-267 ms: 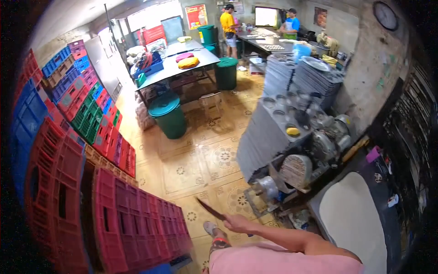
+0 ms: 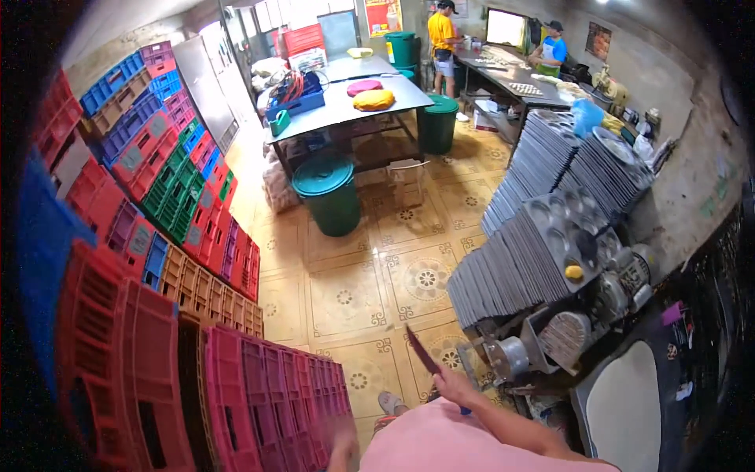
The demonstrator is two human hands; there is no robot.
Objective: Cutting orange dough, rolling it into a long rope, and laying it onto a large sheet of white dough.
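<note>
My right hand (image 2: 452, 387) is closed round the handle of a knife with a long dark blade (image 2: 423, 352), pointing forward over the tiled floor. My left hand (image 2: 341, 440) is low beside the pink plastic crates (image 2: 271, 397), smeared by motion, so its fingers are unclear. To the right of my right arm are a metal machine (image 2: 562, 342) and a pale oval sheet (image 2: 621, 409) on a dark surface.
Stacked crates (image 2: 189, 197) line the left. Baking pans (image 2: 503, 279) stand on the right. Ahead are tiled floor (image 2: 354, 307), a green bin (image 2: 326, 208), a stool (image 2: 405, 177) and a table (image 2: 393, 98). Two people (image 2: 443, 39) (image 2: 550, 51) stand at a back table (image 2: 503, 67).
The view has shifted, moving the room rightward in the picture. My right hand and knife are further right, the blade angled more steeply forward. My left hand has appeared at the lower edge.
</note>
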